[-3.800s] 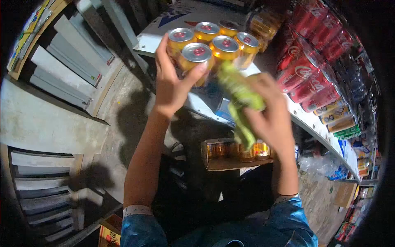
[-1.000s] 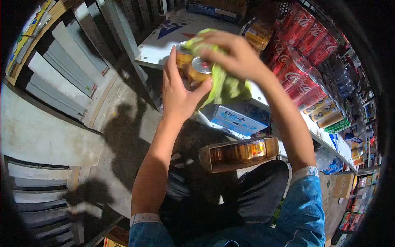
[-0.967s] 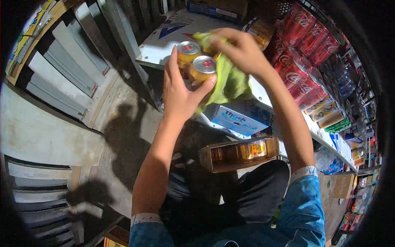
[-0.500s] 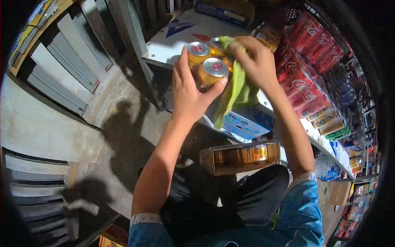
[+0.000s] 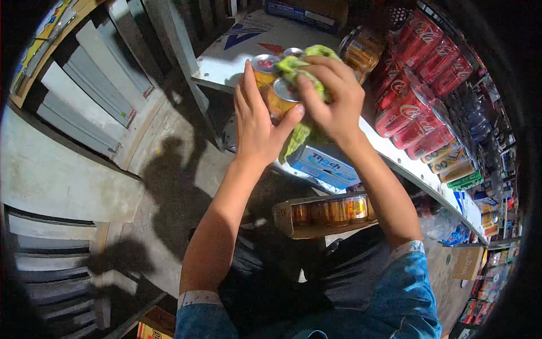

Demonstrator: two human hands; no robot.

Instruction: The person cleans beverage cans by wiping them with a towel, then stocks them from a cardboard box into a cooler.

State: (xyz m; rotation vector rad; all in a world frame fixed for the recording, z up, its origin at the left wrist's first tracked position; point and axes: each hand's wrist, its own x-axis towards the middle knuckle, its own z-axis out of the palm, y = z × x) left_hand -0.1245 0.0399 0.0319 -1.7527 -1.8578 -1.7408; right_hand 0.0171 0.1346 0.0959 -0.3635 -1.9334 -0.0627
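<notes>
My left hand (image 5: pixel 257 121) grips a cluster of golden drink cans (image 5: pixel 279 105) near the shelf's front edge. Its fingers lie along the left side and the thumb presses on the nearest can. The silver tops face up. My right hand (image 5: pixel 334 99) clasps a yellow-green cloth (image 5: pixel 298 138) against the tops and right side of the cans. Part of the cloth hangs below, and the cloth and right hand hide some of the cans.
Red Coca-Cola cans (image 5: pixel 411 113) stand stacked on the white shelf (image 5: pixel 395 164) to the right, with wrapped golden cans (image 5: pixel 361 53) behind. Below are a blue box (image 5: pixel 324 166) and an open carton of cans (image 5: pixel 288 220) by my knees. Slatted panels (image 5: pixel 84 96) stand at the left.
My right hand has moved left and down with the cloth, which now covers part of the can tops. My left hand keeps its hold, and the cans sit slightly further left in view.
</notes>
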